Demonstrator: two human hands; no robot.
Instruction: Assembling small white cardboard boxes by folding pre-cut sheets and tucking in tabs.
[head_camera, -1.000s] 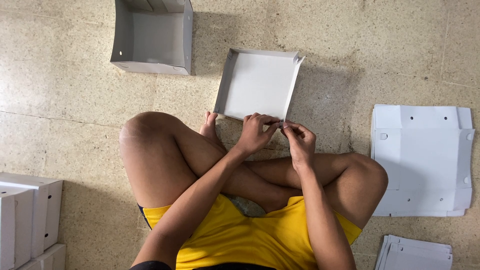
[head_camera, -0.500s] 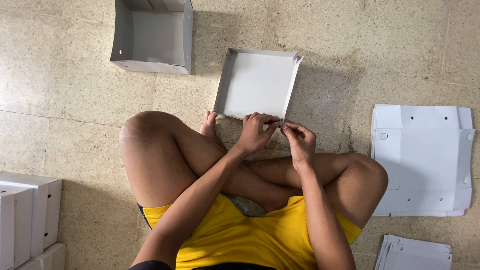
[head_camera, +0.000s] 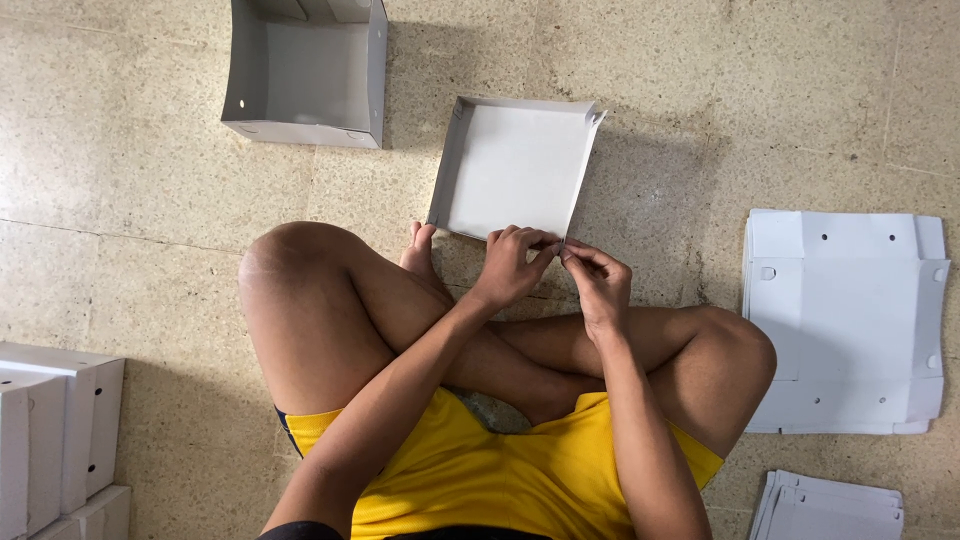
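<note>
Two hands, left hand (head_camera: 515, 265) and right hand (head_camera: 598, 282), grip pinched shut on one shallow box (head_camera: 512, 165)

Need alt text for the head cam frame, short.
Seen from above, a person sitting cross-legged on a speckled tile floor pinches the near corner of a shallow white cardboard tray with the left hand and right hand. A deeper grey folded box lies beyond, flat white cardboard sheets to the right.

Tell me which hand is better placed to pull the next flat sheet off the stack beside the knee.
Probably the right hand. The stack of flat white sheets lies on the floor on that side, past the right knee. The left hand would have to cross the body; both hands now pinch the near corner of the shallow white tray.
</note>
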